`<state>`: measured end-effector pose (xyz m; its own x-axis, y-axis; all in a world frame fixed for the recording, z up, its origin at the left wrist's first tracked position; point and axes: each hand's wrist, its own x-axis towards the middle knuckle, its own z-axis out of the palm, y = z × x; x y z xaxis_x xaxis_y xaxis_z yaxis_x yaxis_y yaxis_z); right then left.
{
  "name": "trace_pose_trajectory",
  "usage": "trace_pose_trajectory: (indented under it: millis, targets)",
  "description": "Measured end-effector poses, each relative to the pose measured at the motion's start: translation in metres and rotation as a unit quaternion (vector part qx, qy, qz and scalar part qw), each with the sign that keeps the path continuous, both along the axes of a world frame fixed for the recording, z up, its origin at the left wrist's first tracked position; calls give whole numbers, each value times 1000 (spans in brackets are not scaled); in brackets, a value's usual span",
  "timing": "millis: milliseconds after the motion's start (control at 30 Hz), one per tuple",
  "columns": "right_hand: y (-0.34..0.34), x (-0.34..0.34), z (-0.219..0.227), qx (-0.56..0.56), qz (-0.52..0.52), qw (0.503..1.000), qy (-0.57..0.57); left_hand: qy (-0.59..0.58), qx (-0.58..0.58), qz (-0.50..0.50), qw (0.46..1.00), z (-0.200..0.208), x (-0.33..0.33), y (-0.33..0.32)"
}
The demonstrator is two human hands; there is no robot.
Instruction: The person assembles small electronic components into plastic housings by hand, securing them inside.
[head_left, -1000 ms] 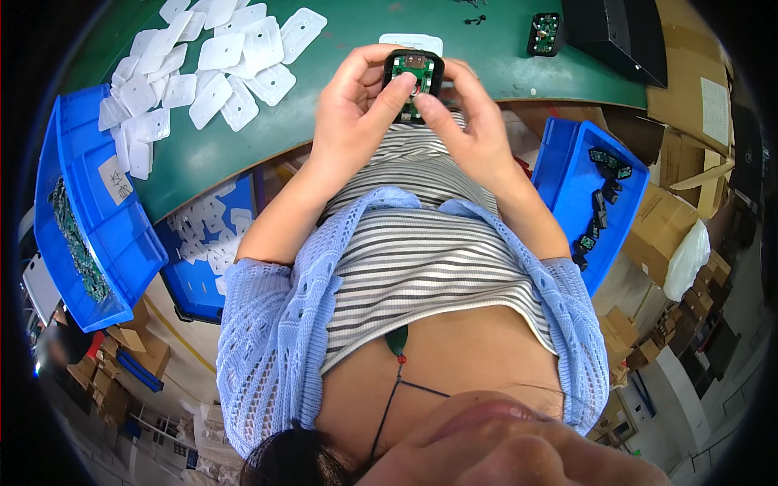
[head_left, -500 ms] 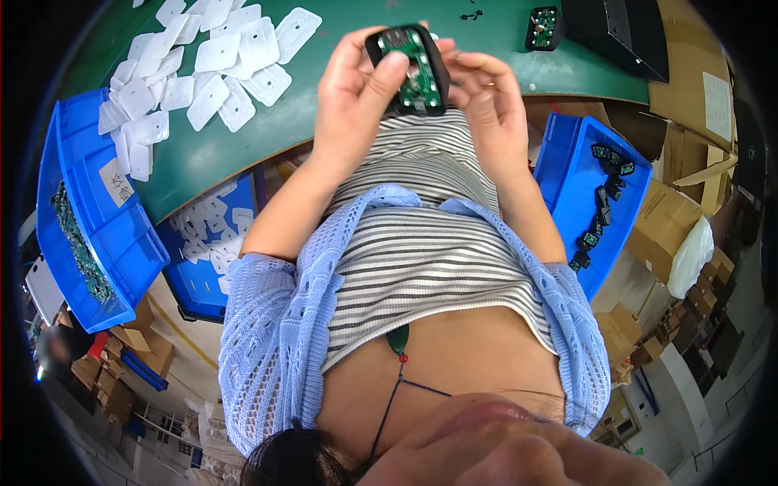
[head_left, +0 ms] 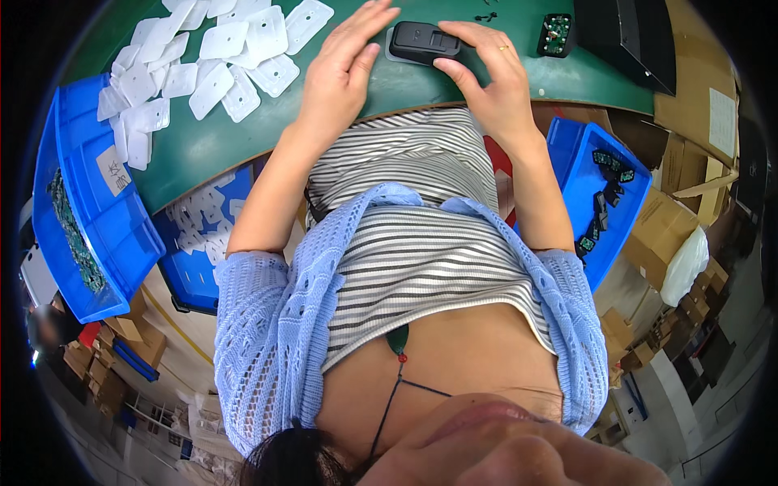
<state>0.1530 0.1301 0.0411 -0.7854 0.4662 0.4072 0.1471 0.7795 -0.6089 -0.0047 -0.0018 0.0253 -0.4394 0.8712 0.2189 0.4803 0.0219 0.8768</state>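
A black plastic case lies back side up on the green table, over a pale plastic plate whose edge peeks out at its left. My right hand grips the case's right end between thumb and fingers. To the left of the case, my left hand is open, its fingers stretched out and touching nothing I can see. The circuit board seen earlier in the case is hidden underneath. A similar case with its green board showing rests farther right on the table.
White plastic plates are heaped at the table's left. A blue bin of circuit boards stands at left, another blue bin with black parts at right. Below the table's left edge sits a blue tray of white pieces. A large black box is at far right.
The case has gone from being held up, board side showing, to lying back side up on the table. My left hand has let go and moved left; my right hand now grips it.
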Motion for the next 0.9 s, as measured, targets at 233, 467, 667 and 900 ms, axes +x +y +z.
trace_pose_trajectory:
  millis: [233, 467, 667, 900]
  targets:
    - [-3, -5, -7, 7, 19, 999, -33, 156, 56, -39, 985, -30, -8, 1]
    - [9, -4, -19, 57, 45, 997, -9, 275, -19, -73, 959, -9, -11, -6]
    - [13, -6, -5, 0, 52, 998, -34, 333, 9, -50, 942, -7, -1, 5]
    - [45, 12, 15, 81, -115, 987, 79, 107, -135, 25, 985, 37, -65, 97]
